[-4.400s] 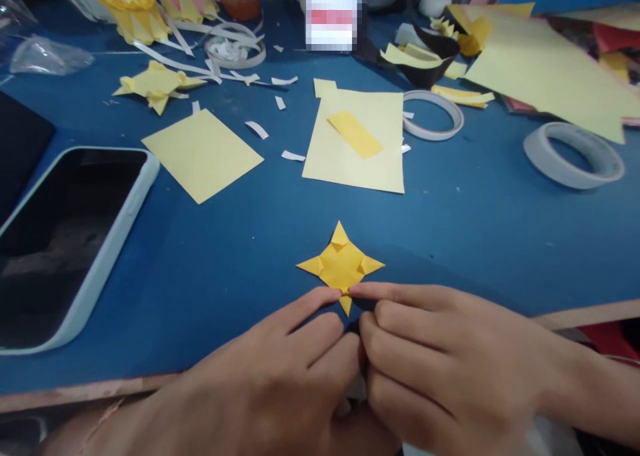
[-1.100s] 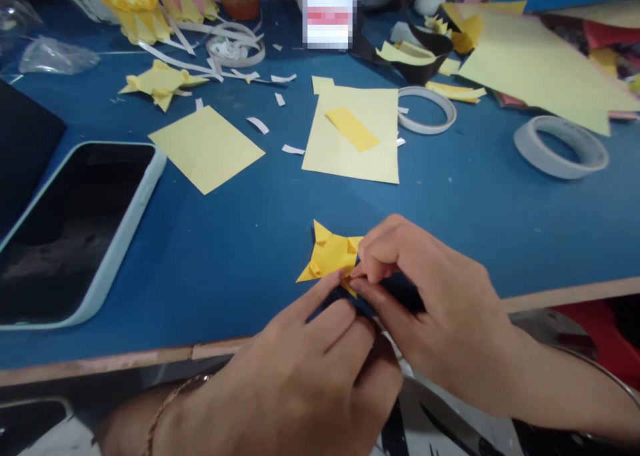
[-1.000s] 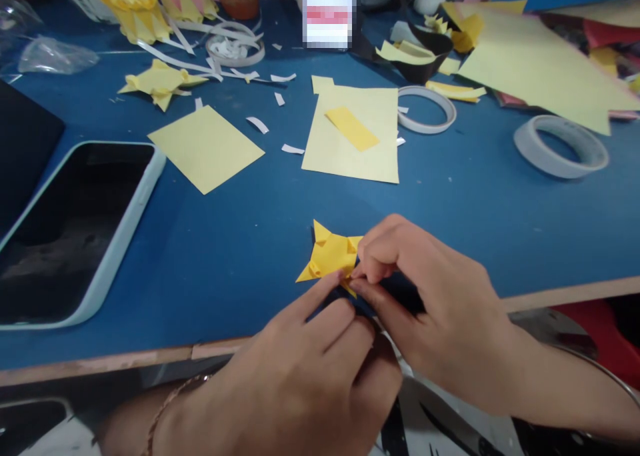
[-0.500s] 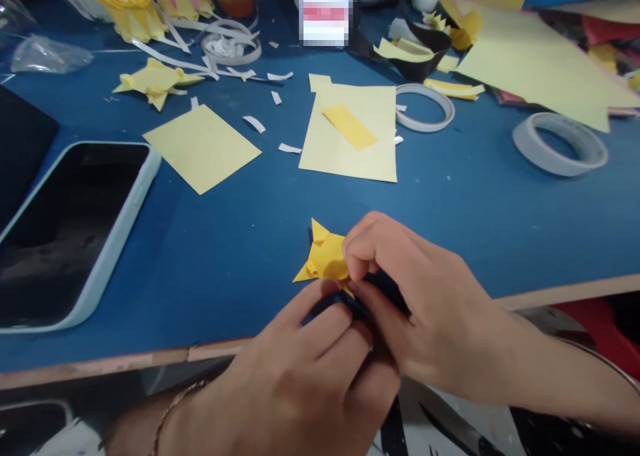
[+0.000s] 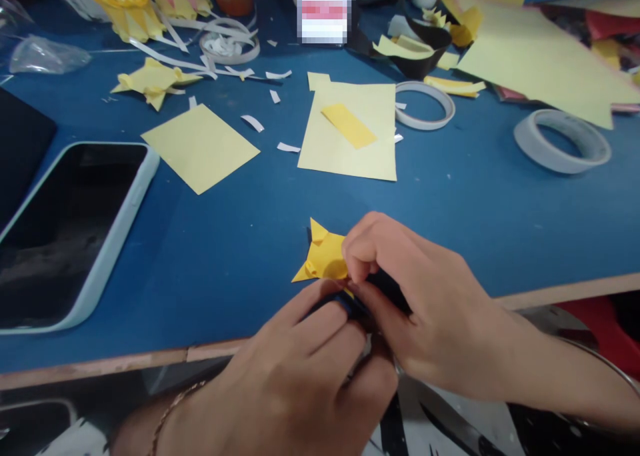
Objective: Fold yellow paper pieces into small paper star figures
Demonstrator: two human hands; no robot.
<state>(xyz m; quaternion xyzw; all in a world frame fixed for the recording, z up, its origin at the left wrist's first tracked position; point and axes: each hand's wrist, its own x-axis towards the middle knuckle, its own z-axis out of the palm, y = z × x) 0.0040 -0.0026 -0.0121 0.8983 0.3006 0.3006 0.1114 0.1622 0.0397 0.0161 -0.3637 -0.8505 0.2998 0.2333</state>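
A folded yellow paper star (image 5: 327, 254) lies near the table's front edge, its points sticking out to the left. My right hand (image 5: 415, 283) comes in from the right, thumb and curled fingers pinching the star's near right side and covering part of it. From below, my left hand (image 5: 310, 369) reaches up with its fingertips at the same corner, its fingers curled and touching the paper. The fingertips of both hands meet there, and the exact fold between them is hidden.
Pale yellow sheets (image 5: 200, 151) and a stacked sheet (image 5: 350, 159) with a darker yellow strip (image 5: 349, 126) lie beyond. Tape rolls (image 5: 563, 143) are at right, a phone (image 5: 75, 236) at left. A larger folded star (image 5: 153, 83), paper scraps and lanterns (image 5: 127, 6) stand farther back.
My left hand has shifted slightly, its lower fingers and thumb moving a little. The right hand and the star stay almost in place.
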